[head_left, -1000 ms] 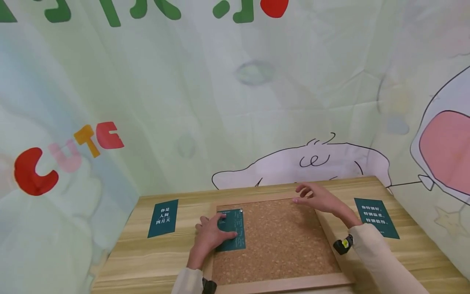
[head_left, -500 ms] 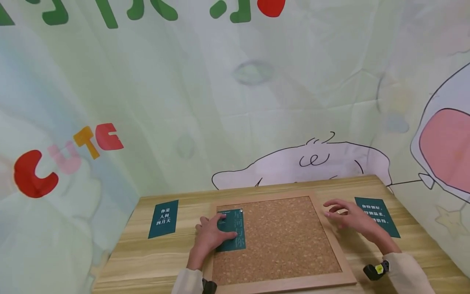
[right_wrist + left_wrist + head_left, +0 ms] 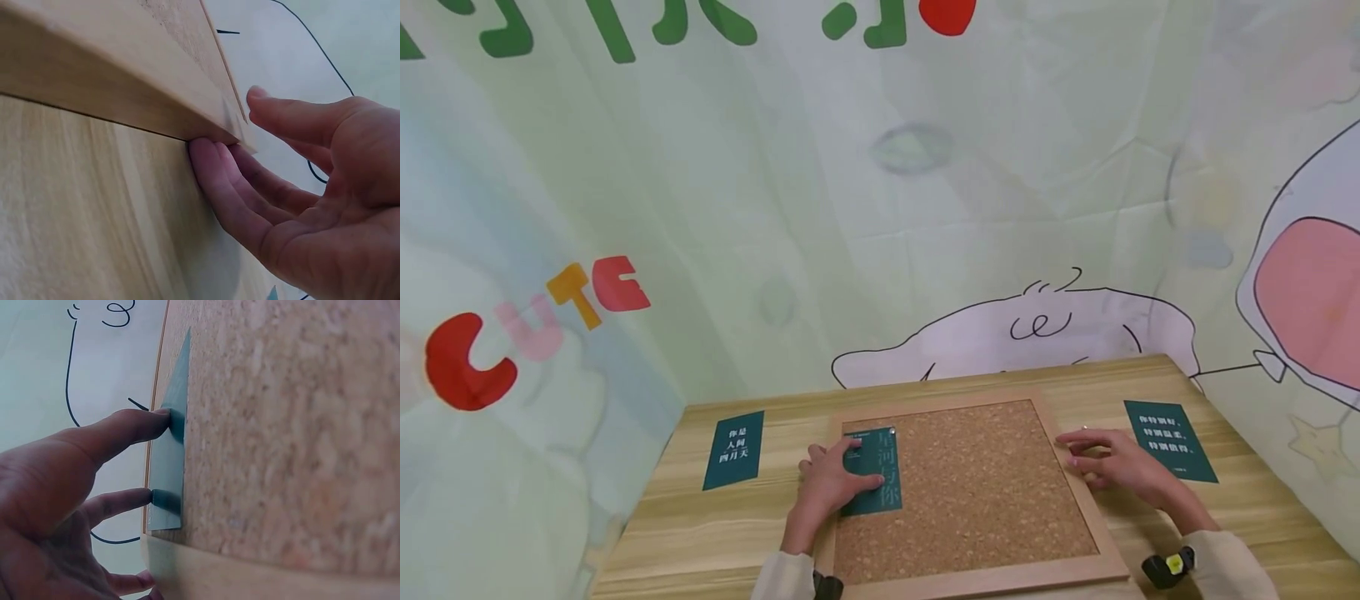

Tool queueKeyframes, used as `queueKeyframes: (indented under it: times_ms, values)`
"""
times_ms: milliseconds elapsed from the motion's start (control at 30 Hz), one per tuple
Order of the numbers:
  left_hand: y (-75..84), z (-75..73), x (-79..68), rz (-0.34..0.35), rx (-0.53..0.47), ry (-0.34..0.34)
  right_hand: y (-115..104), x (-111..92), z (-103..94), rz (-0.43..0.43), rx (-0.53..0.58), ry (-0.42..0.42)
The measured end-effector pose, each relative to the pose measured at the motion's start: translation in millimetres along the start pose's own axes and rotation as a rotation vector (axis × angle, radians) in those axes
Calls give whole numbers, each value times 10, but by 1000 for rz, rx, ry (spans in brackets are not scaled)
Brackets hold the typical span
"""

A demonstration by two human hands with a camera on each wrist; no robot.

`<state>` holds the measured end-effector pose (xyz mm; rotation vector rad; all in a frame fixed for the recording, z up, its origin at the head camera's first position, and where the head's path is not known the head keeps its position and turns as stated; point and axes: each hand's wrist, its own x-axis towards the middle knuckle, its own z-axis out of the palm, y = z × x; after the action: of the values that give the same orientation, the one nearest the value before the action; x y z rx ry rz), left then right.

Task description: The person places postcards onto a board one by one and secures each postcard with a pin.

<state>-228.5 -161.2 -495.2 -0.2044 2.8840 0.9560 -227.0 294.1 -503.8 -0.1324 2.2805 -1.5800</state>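
A cork board [image 3: 985, 492] in a pale wooden frame [image 3: 992, 580] lies on the wooden table. At its upper left is a dark green card [image 3: 874, 497] with faint print and a small shiny dot at its top right corner. My left hand [image 3: 829, 483] rests its thumb and a finger on this card [image 3: 167, 459], pressing it against the cork; other fingers reach past the frame's edge. My right hand [image 3: 1122, 465] is at the board's right side. In the right wrist view its fingertips [image 3: 203, 150] touch the frame's outer side low down, with the thumb apart above.
Another green card with white characters [image 3: 733, 450] lies on the table left of the board. A third green card [image 3: 1171, 440] lies to the right, beyond my right hand. A printed cloth backdrop [image 3: 760, 208] hangs behind the table's rear edge.
My right hand has moved from the board's top right corner outward to the right, then in against the frame's right side. My left hand stays on the card.
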Motion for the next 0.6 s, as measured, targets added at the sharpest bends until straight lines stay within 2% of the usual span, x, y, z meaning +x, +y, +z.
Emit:
queueKeyframes:
  times_ms: [167, 600]
  values:
    - [8, 8, -8, 2, -6, 0, 29, 4, 5, -26, -10, -8]
    - [-34, 0, 24, 14, 0, -11, 51, 8, 58, -29, -73, 43]
